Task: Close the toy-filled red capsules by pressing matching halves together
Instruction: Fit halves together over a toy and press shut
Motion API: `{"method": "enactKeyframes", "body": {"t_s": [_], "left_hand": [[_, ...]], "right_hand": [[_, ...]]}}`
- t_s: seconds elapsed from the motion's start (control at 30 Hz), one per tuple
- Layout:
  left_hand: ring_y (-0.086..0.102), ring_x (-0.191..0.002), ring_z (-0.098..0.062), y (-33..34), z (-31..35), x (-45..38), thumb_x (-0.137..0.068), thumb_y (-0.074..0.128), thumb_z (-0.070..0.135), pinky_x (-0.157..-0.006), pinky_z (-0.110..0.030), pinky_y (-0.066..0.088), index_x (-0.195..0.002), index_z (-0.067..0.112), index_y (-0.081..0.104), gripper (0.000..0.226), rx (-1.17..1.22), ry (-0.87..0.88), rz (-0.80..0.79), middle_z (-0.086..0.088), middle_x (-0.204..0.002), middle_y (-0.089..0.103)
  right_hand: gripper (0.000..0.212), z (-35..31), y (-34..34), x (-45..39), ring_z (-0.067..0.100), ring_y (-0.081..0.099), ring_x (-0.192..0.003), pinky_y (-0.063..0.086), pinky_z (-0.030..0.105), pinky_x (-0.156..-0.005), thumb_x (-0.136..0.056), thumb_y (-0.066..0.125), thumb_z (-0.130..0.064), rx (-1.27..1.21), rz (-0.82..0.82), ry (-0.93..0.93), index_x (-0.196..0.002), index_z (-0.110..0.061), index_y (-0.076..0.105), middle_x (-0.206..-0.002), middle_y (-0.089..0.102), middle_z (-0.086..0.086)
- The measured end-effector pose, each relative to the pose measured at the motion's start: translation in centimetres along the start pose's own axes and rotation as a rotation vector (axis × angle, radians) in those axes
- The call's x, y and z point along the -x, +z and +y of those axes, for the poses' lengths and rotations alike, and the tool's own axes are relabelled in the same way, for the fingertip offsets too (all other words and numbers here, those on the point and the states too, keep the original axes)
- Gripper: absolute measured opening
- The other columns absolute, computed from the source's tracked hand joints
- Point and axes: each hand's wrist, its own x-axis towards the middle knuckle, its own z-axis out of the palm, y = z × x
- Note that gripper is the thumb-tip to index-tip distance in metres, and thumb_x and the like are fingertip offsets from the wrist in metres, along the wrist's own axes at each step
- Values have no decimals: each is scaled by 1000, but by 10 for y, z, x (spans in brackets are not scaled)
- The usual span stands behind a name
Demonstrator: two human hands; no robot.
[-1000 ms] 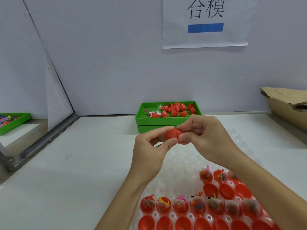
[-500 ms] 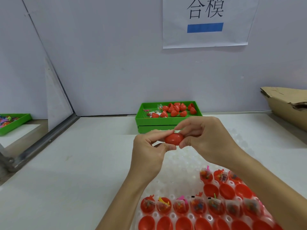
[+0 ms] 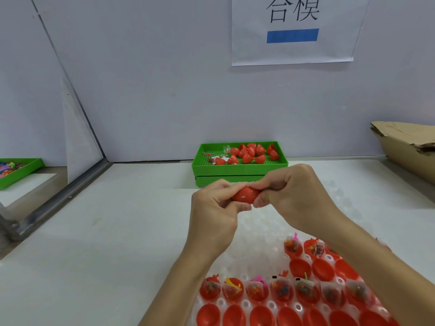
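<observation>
Above the white table (image 3: 117, 231), head view: both hands are raised at mid-frame and meet round one red capsule (image 3: 244, 194). Left hand (image 3: 211, 215) has thumb and fingers curled on the capsule's left end; right hand (image 3: 296, 196) pinches the right end, thumb below, fingers arched over the top. Seam is hidden by the fingertips, so whether the halves have fully seated cannot be told. A sliver of clear wrapping seems to show at the top edge, between the fingers; uncertain.

Judgement: the pressing step is in hand on this capsule. Next move calls for a firm squeeze along the axis, halves kept in line, then a check that no bag film is trapped in the joint.

Near edge, same view: white holder tray (image 3: 259, 231) carries a row of toy-filled halves (image 3: 282, 289) and empty red halves (image 3: 235, 315), all unclosed. Far side: green tray (image 3: 237, 170) holding red capsule pieces, just before the wall.
</observation>
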Motion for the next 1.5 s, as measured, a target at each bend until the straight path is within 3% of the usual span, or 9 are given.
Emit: {"method": "enactKeyframes", "body": {"t_s": [0.1,0.2,0.3,0.37,0.57,0.73,0.9,1.03,1.5], "left_hand": [[69,-86,-9,-7,2,-4,-73,78,-9,-76,-16,54,-95,27,76,42,129,-31,-34,2,-90,73],[71,-92,-11,-11,1,-6,-73,81,-4,-77,-17,54,-98,22,75,37,230,-80,-17,0,-95,75],[70,-90,-11,-8,0,-5,-76,81,-3,-75,-20,56,-99,18,74,32,200,-66,3,-2,-94,73],[69,-88,-11,-6,-1,-5,-77,80,-2,-74,-20,56,-99,18,73,31,161,-42,18,0,-93,72],[68,-90,-10,-5,-2,-2,-75,82,0,-74,-17,55,-101,23,72,35,59,25,17,7,-94,72],[71,-87,-7,-5,-2,-3,-70,85,0,-76,-18,56,-103,15,76,38,74,-21,19,5,-95,74],[71,-82,-9,-2,-1,-1,-68,83,-8,-72,-17,56,-94,16,75,36,78,-29,19,4,-88,73],[68,-87,-8,-3,-1,-2,-71,80,-11,-73,-16,55,-91,24,72,41,94,-25,-4,9,-87,72],[66,-91,-14,-8,-4,-4,-77,76,-11,-76,-19,55,-94,20,67,36,129,15,-82,7,-88,69]], "right_hand": [[42,-2,-5,-2,3,74,-73,55,10,-70,-74,79,10,-146,-53,29,-90,-28,75,-78,77,-14],[50,-2,-4,-3,6,75,-87,59,19,-81,-82,75,8,-190,-128,92,-121,-22,67,-94,78,-7],[55,-2,-3,-1,5,73,-93,58,20,-85,-88,71,3,-223,-163,121,-133,-26,60,-106,76,-6],[51,-2,-1,-1,4,73,-94,57,17,-84,-90,70,0,-246,-154,120,-132,-26,59,-106,76,-7],[32,6,4,-2,7,75,-89,58,18,-77,-88,67,8,-266,-55,135,-118,-4,71,-96,77,-6],[25,5,-1,-2,10,76,-73,58,17,-69,-79,80,-1,-251,-3,114,-94,-20,78,-81,78,-9],[24,5,1,-2,9,75,-70,57,16,-69,-74,82,1,-235,22,101,-85,-21,78,-76,78,-7],[25,2,-3,-2,8,75,-75,57,14,-73,-72,82,3,-258,-31,86,-83,-19,77,-78,78,-7],[25,-1,-5,-2,4,74,-75,55,11,-67,-76,80,0,-273,-33,101,-84,-23,76,-77,77,-10]]}}
